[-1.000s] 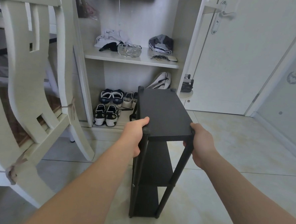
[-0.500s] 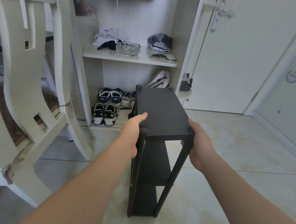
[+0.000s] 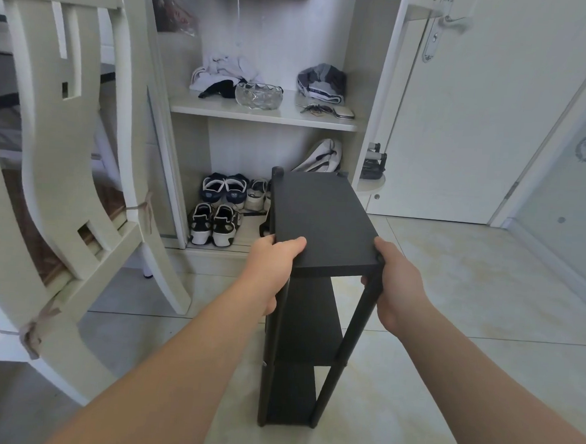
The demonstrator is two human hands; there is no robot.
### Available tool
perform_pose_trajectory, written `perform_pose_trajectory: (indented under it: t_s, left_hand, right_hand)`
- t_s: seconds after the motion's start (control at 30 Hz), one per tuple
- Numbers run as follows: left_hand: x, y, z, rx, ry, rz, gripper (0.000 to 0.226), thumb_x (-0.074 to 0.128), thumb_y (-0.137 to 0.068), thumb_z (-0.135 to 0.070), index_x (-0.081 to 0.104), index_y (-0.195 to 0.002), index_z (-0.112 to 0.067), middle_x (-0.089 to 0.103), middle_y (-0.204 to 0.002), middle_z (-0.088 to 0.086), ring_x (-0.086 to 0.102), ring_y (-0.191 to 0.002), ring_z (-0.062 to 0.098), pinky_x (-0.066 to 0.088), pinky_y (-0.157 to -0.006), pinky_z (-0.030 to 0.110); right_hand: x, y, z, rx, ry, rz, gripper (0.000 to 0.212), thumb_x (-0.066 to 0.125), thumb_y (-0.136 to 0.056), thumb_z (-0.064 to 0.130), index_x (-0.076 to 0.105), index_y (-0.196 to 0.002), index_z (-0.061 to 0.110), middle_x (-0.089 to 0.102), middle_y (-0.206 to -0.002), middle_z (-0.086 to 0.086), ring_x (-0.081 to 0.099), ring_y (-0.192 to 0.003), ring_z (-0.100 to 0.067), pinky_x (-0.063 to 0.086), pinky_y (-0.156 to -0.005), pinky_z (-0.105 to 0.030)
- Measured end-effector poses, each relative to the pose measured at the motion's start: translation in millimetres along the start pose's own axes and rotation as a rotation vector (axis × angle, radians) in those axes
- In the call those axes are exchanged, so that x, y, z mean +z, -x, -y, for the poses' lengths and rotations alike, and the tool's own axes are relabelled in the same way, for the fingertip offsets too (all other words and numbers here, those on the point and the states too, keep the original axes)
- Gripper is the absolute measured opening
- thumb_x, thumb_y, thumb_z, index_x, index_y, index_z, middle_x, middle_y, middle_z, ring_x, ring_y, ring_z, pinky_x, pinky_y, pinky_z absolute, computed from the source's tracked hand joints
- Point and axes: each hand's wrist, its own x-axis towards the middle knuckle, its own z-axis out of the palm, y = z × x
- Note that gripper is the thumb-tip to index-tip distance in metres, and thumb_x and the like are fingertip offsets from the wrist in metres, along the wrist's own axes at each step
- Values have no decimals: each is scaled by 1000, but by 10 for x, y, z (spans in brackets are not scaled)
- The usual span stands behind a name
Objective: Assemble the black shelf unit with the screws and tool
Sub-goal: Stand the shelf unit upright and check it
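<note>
I see the black shelf unit (image 3: 322, 220) upright at centre frame over the tiled floor (image 3: 468, 301), before the open cupboard (image 3: 375, 89), my left hand (image 3: 269, 272) gripping its near-left top corner and my right hand (image 3: 397, 290) curled round the near-right post.

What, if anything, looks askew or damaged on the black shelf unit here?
Nothing stands out. The black shelf unit is upright, its tiers looking parallel, with the left hand and right hand gripping its near top corners. Only the crumpled clothes on the cupboard shelf look untidy.
</note>
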Motion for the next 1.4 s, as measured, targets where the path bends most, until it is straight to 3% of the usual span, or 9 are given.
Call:
perform_pose_trajectory:
  t_s: [0.13,0.23,0.37,0.5,0.7,0.83,1.03,1.23,1.4]
  left_hand:
    - [-15,20,13,8,29,27,35,67,-93,-30,63,-125,-17,72,-116,2,67,-108,27,52,-100,50]
    - [-44,54,18,-31,-39,-8,63,68,-80,-59,60,-129,-19,69,-121,-4,65,-110,24,49,-103,48]
    - [-60,51,35,-67,-71,-13,52,67,-82,-61,63,-117,-23,72,-105,-8,72,-89,17,57,-77,34]
    - [-40,63,24,-73,-25,-18,61,66,-79,-54,58,-127,-18,68,-120,0,66,-109,27,50,-101,47]
    - [-89,-39,-2,13,-11,-12,32,66,-93,-45,70,-107,-16,78,-94,-6,75,-78,11,53,-62,22]
    - [-97,-40,-20,19,-18,-2,32,61,-96,-46,72,-105,-17,78,-97,-3,74,-89,17,57,-81,30]
    - [-84,-31,-6,-19,36,-14,32,62,-95,-45,71,-107,-18,78,-97,-3,73,-91,18,53,-71,29]
    - [-64,-52,-19,-63,42,-35,40,62,-92,-48,68,-115,-14,71,-117,4,63,-112,26,47,-106,47]
    - [-71,-92,-46,-117,73,-19,36,59,-96,-44,65,-119,-17,71,-116,3,64,-110,25,49,-100,42]
  right_hand:
    - [-4,13,9,13,-20,6,26,59,-96,37,63,-79,17,55,-52,11,47,-63,-15,43,-71,-34]
    - [9,29,1,14,-19,8,27,59,-96,37,62,-78,17,54,-53,11,46,-63,-16,43,-71,-34]
    - [36,55,18,21,-16,-29,28,59,-97,38,62,-79,17,52,-49,12,45,-67,-17,43,-70,-34]
    - [74,95,20,10,-17,-40,28,58,-96,36,58,-76,16,51,-48,12,44,-65,-16,41,-68,-31]
    - [117,146,20,7,-28,-36,28,56,-96,35,55,-76,15,49,-47,11,43,-54,-14,39,-63,-29]
    - [109,145,15,8,-22,-16,29,55,-96,37,56,-76,16,49,-49,10,44,-58,-15,40,-68,-32]
    - [58,143,48,36,-127,63,22,55,-97,30,59,-81,17,55,-55,7,48,-45,-8,43,-66,-30]
    - [46,148,110,55,-130,75,16,52,-99,21,62,-89,14,64,-57,7,52,-60,-14,48,-58,-28]
    - [32,137,124,74,-89,77,17,54,-99,21,61,-86,12,59,-66,0,50,-59,-17,47,-60,-30]
